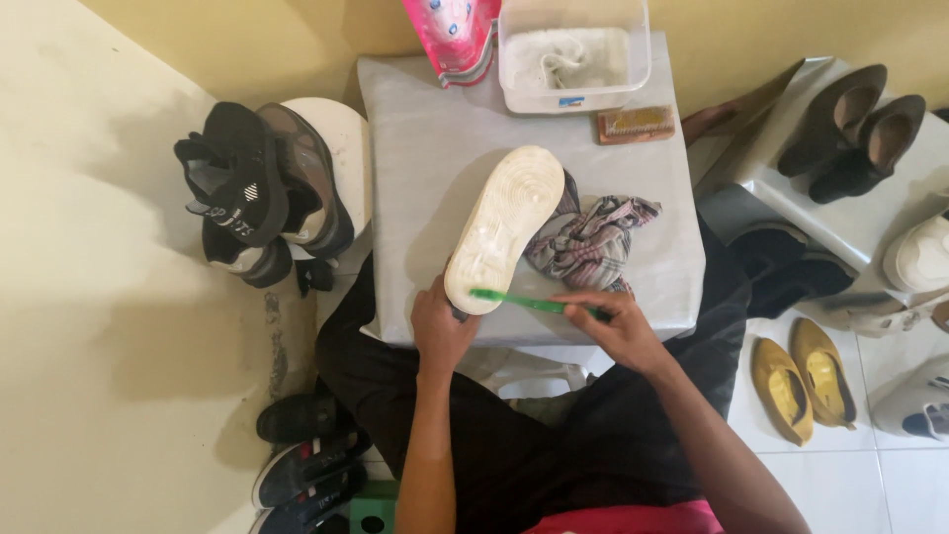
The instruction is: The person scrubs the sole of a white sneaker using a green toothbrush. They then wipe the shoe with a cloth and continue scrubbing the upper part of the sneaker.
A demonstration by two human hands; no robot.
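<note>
The white shoe [502, 225] is lying sole up on the counter [415, 148], just below the clear plastic tub [573, 54] that stands at the counter's far edge. The left hand [440, 331] is gripping the heel end of the shoe, with its fingers closed around it. The right hand [618, 324] is holding the green toothbrush [524, 302], its fingers pinched shut on the handle; the brush head is touching the sole near the heel. A striped cloth [588, 240] is lying crumpled just right of the shoe, touching it. A brown scrubbing brush [636, 125] is resting just below the tub's right corner. A pink pouch [460, 35] is standing just left of the tub. A pair of black sneakers [259, 193] is sitting on a round stool well left of the shoe.
</note>
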